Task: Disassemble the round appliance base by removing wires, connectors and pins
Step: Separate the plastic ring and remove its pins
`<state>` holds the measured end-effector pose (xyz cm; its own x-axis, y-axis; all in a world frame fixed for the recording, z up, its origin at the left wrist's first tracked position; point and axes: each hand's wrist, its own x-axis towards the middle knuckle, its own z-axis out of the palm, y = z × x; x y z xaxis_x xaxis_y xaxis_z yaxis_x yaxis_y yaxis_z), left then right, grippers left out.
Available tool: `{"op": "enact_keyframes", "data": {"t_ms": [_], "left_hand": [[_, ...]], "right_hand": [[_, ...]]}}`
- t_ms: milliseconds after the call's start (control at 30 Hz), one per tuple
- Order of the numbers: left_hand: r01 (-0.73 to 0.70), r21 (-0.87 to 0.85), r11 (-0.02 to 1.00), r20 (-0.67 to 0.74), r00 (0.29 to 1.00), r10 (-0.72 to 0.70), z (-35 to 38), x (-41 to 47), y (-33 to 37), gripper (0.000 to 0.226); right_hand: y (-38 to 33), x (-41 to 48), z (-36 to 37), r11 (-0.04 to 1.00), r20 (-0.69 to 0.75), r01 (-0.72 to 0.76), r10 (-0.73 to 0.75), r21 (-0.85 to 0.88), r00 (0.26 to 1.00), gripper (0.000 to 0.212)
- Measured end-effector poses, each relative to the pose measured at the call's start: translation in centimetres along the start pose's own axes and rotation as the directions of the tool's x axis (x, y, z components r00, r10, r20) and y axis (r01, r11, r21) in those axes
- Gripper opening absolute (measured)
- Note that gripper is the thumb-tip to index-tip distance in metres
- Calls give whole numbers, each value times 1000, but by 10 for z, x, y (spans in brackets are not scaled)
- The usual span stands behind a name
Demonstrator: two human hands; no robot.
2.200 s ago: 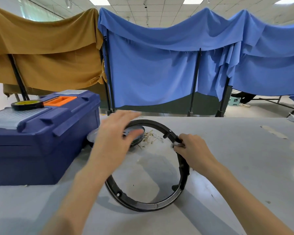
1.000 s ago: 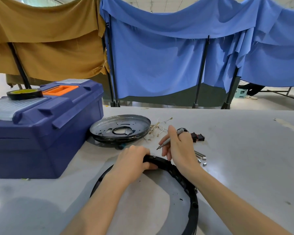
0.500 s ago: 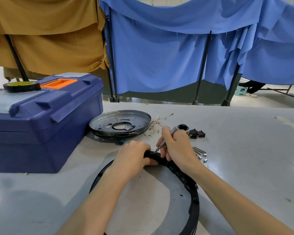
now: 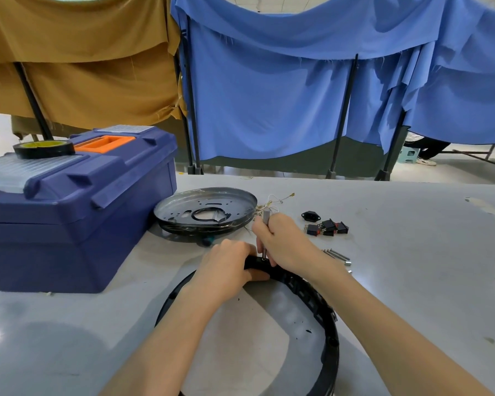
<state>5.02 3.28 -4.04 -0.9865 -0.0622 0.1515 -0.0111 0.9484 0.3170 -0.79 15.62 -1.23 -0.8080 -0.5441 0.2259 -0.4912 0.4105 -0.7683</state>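
- At the left edge of the tabletop [image 4: 412, 267] sits the blue toolbox [image 4: 77, 218], lid down, with a roll of black tape [image 4: 44, 148] lying flat on its top near the far left corner.
- Just right of the toolbox, toward the far edge, the round metal plate [image 4: 205, 210] lies dish-side up, with a thin tangle of wires [image 4: 272, 204] touching its right rim.
- My left hand [image 4: 226, 267] is curled closed over the far arc of the black ring [image 4: 323, 332], thumb on the inner side and the other fingers wrapped over the top, pinning it flat to the tabletop.
- The black ring lies directly in front of me at the near edge, with bare tabletop showing through its middle; its near arc runs out of view at the bottom.
- My right hand [image 4: 286, 244] is just beside the left one, nearly touching it, fingers closed tight around a slim grey tool [image 4: 265, 224] held almost upright.
- The tool's tip is down on the top of the ring, right between my two hands; I cannot tell what exactly it meets there.
- Right of my right hand, apart from the ring, lie a black socket [image 4: 311, 215] and a cluster of black switches [image 4: 326, 227].
- Nearer me than those, just beyond my right wrist, lie a few long screws [image 4: 336, 255].
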Motion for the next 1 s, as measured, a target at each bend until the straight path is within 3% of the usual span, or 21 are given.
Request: {"op": "enact_keyframes", "data": {"t_ms": [267,433,733,1000], "left_hand": [[6,-31,1000,0,1000,-6,-1,0,1,33],[4,-31,1000,11,1000,-4,-2,-1,1,29],[-21,7,1000,25,999,20,-1,1,2,29],[-33,9,999,26,999,33,-2,0,5,28]], "right_hand": [[-1,2,0,999,42,32,-31,-22,999,46],[9,-3,0,999,-61,-11,13,41,998,54],[5,-5,6,1000,-198,-13,10,-13,980,52],[6,-9,8,993,-242,110,-116,-38,963,58]]}}
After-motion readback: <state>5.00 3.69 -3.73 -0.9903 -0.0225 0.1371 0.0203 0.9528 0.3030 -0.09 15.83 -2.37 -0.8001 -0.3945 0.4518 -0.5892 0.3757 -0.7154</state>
